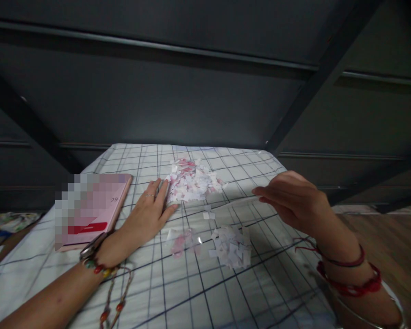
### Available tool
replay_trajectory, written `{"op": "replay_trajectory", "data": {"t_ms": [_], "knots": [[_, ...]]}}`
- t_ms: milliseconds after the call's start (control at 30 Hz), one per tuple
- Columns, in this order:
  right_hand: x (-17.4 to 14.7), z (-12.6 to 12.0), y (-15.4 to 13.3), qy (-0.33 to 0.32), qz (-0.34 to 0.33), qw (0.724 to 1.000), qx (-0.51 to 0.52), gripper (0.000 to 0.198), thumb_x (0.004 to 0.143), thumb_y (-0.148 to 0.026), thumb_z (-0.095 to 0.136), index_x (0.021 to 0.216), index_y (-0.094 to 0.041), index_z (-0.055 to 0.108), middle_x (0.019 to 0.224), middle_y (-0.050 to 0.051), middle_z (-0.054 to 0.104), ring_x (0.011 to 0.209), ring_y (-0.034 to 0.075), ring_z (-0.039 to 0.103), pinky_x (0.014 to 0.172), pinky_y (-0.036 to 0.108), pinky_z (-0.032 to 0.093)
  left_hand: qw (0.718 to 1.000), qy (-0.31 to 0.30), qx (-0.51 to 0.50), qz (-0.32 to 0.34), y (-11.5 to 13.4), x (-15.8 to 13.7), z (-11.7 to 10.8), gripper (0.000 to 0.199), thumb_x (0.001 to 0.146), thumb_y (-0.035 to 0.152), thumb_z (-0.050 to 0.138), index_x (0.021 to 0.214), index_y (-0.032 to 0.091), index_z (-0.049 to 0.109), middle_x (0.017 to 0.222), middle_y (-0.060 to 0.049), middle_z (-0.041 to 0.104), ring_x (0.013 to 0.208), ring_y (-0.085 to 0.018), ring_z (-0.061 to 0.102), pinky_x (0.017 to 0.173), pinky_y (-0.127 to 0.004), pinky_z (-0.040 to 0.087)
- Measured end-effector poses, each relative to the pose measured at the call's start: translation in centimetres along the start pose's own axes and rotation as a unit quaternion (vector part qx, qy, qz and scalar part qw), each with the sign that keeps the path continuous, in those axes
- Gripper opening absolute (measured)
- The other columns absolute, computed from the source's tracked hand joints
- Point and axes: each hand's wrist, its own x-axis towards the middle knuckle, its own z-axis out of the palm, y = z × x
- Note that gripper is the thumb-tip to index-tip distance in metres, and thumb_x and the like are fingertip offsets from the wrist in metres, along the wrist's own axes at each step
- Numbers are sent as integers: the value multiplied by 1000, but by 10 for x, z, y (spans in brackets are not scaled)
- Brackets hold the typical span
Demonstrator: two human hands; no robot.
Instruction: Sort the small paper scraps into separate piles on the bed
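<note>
Paper scraps (190, 183) lie heaped at twelve o'clock on the checked cloth (178, 297). My left hand (149, 215), at the heap's eight o'clock, touches its edge, fingers apart; at three, my right hand (296, 203) clamps raised cloth; a smaller pile (233, 246) sits at five.

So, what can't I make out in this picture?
All in the head view:
- Pink item: its left part is covered by pixelation.
- Right hand: whatever its fingertips may pinch is too thin and blurred to identify.
- Heap of paper scraps: upper pieces hide lower ones; any print is too small.
- Patterned bundle: cut off by the left edge.
</note>
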Motion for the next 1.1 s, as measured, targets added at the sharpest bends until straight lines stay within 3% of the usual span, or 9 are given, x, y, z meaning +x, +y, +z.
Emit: {"op": "replay_trajectory", "data": {"t_ms": [167,400,567,800,1000,1100], "knots": [[1,0,-1,25,13,1000,-12,19,81,-8,54,97,-18,57,64,-1,56,61,13,47,63,30,39,1000,14,-1,6,0,0,1,69,90,56,22,138,6,24,142,-24,28,132,-35,24,101,-50,31],[-1,-4,1,-21,18,998,51,19,83,-9,50,96,-20,58,65,-1,56,61,12,48,64,29,41,1000,2,-4,5,0,-1,-2,67,91,54,24,139,7,21,143,-25,26,133,-34,21,101,-50,32],[1,0,-2,23,17,999,34,18,83,-9,51,95,-19,59,65,-1,58,64,13,50,67,31,41,1000,4,2,4,1,0,0,68,91,54,24,139,6,23,142,-24,27,133,-34,21,102,-50,30],[0,-1,1,-43,50,993,101,16,86,-12,47,87,-21,60,70,-1,60,69,12,54,69,29,43,1000,-6,11,-3,1,1,-1,69,91,53,23,138,3,24,141,-27,27,133,-35,23,101,-50,31],[-1,-4,2,-7,66,993,98,16,87,-14,47,87,-22,60,72,0,62,70,13,55,70,31,44,1000,6,11,5,1,0,-1,68,91,55,22,138,6,23,142,-25,28,133,-34,23,100,-50,32],[1,-3,-1,-29,55,991,115,18,86,-12,46,84,-21,61,72,0,62,69,12,55,68,29,44,1000,0,10,4,2,0,-2,69,91,55,22,139,5,22,142,-26,28,133,-34,23,101,-50,32]]}}
